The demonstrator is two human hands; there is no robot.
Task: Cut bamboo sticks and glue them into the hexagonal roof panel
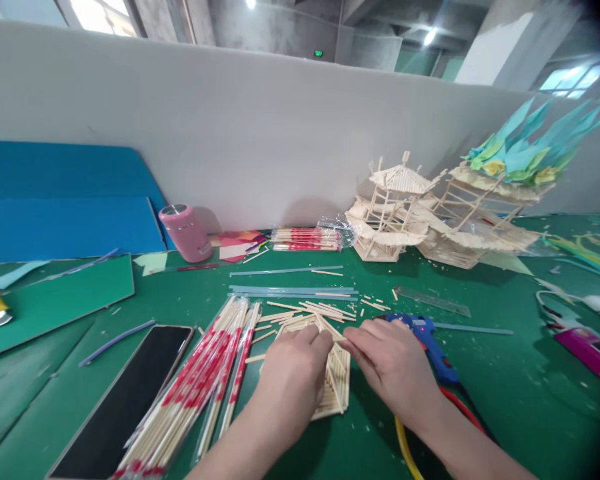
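Note:
A many-sided frame of thin wooden sticks [341, 393] lies on the green table, partly covered by my hands. Over its left part is my left hand [300, 363], fingers curled closed; what they grip is hidden. My right hand [391, 353] pinches the end of a short wooden stick [339, 339] above the frame's right edge. Loose sticks [325, 309] lie just behind the frame. A blue hot glue gun [437, 350] rests beside my right hand, with a pale glue stick [475, 329] lying by it.
Bundled sticks in red-marked wrappers [195, 380] and a phone [125, 393] lie at left. Behind stand a pink cup [186, 233], a stick pavilion [393, 213] and a larger model [485, 213] topped with paper leaves. A purple device [587, 353] is at far right.

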